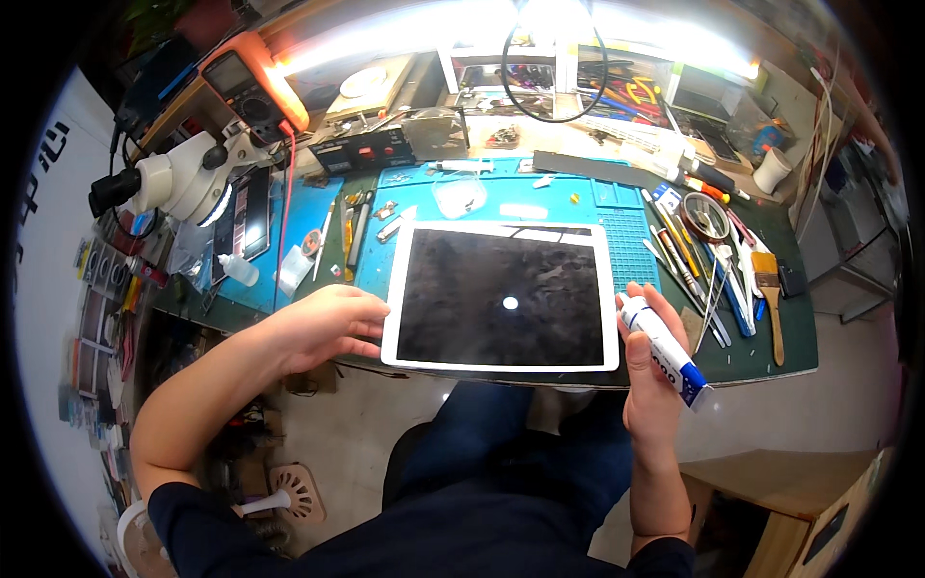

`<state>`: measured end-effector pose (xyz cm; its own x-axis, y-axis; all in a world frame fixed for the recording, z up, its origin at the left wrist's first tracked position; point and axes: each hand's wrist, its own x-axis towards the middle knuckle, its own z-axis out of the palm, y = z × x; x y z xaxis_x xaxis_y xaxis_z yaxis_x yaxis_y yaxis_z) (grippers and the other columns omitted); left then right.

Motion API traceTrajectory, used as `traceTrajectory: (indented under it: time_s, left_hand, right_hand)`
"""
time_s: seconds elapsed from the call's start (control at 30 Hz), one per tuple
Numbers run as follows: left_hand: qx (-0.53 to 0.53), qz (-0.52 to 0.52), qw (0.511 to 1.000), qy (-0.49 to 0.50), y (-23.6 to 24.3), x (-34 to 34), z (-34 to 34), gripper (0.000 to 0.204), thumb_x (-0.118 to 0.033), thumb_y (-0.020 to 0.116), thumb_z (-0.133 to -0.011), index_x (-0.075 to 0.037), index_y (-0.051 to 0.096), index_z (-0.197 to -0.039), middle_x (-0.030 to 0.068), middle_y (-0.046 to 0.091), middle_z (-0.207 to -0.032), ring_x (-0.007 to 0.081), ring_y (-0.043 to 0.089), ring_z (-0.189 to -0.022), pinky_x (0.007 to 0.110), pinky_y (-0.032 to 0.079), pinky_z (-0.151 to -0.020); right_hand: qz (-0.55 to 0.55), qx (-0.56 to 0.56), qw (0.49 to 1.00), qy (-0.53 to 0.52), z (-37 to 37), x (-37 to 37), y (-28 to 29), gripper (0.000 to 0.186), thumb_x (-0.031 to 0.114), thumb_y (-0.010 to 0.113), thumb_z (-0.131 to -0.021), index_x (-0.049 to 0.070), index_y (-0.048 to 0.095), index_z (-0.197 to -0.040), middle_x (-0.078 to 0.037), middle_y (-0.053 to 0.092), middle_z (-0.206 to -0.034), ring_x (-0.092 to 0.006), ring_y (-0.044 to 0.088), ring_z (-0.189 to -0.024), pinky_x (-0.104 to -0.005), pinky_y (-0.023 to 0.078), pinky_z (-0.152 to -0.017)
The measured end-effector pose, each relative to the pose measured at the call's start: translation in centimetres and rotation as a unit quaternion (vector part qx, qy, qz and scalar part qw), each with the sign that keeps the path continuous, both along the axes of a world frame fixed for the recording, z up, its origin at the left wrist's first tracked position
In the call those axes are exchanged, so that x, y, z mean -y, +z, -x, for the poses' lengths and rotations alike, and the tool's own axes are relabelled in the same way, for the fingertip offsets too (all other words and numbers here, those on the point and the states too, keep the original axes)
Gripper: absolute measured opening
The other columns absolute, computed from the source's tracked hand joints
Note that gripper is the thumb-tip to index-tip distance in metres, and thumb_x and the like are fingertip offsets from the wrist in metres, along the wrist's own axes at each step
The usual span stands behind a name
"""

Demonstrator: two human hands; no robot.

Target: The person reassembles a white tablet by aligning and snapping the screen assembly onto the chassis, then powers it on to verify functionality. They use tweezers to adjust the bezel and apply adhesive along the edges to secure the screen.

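Note:
A tablet point(506, 299) with a white frame and a dark glossy screen lies on the mat at the near edge of the workbench, in front of me. A bright round reflection shows on its screen. My left hand point(337, 326) is at the tablet's left edge, its fingers stretched out and apart, the fingertips by the frame. In my right hand point(647, 371), just beyond the tablet's lower right corner, is a white and blue squeeze tube point(665, 349), held aslant with its narrow end toward the tablet.
Blue work mats point(520, 193) cover the bench. Tweezers, pens and a wooden-handled brush point(768, 303) crowd the right side, beside a tape roll point(706, 216). At left stand a microscope point(183, 178), an orange multimeter point(252, 85) and a small dropper bottle point(238, 270).

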<state>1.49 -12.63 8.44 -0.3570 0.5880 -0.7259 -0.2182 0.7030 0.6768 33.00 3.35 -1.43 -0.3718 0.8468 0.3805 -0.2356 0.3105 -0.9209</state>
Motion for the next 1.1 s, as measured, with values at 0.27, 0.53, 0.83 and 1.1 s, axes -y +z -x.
traceTrajectory:
  time_s: [0.27,0.53,0.83,1.1]
  left_hand:
    - [-0.019,-0.007,1.0,-0.004,-0.5,-0.1,0.1,0.027,-0.023,0.068,-0.101,-0.003,0.061,-0.118,0.0055,0.067,-0.108,0.0141,0.067,-0.096,0.031,0.057,-0.086]
    - [-0.022,-0.038,0.999,-0.014,-1.5,-0.2,0.1,0.033,-0.03,0.071,-0.1,-0.002,0.068,-0.117,0.0053,0.071,-0.107,0.0127,0.068,-0.094,0.03,0.055,-0.083]
    - [-0.028,-0.071,0.997,-0.029,-2.3,0.0,0.6,0.029,-0.028,0.072,-0.099,-0.007,0.067,-0.118,-0.0016,0.067,-0.103,0.0084,0.066,-0.089,0.031,0.057,-0.079]
    - [0.04,-0.117,0.992,-0.03,-3.5,-0.5,1.2,0.032,-0.031,0.07,-0.101,-0.006,0.063,-0.12,0.0013,0.069,-0.106,0.0089,0.067,-0.088,0.03,0.058,-0.076]
  right_hand:
    - [0.053,-0.02,0.998,0.022,0.1,0.0,0.3,0.048,0.019,0.066,-0.104,-0.003,0.053,-0.143,-0.017,0.061,-0.138,-0.0196,0.058,-0.122,-0.0334,0.046,-0.106]
    - [0.053,-0.026,0.998,0.032,-0.3,-0.2,0.0,0.049,0.025,0.066,-0.104,-0.005,0.055,-0.142,-0.015,0.06,-0.137,-0.0186,0.058,-0.119,-0.0311,0.046,-0.103]
    - [0.036,0.014,0.999,0.011,-2.3,0.3,-0.5,0.063,0.043,0.061,-0.104,-0.006,0.052,-0.143,-0.012,0.056,-0.136,-0.0184,0.061,-0.109,-0.0302,0.051,-0.088]
    - [0.014,0.054,0.998,0.01,-2.1,0.0,-0.4,0.05,0.025,0.059,-0.107,-0.008,0.05,-0.143,-0.019,0.051,-0.146,-0.0267,0.058,-0.127,-0.0449,0.054,-0.107]
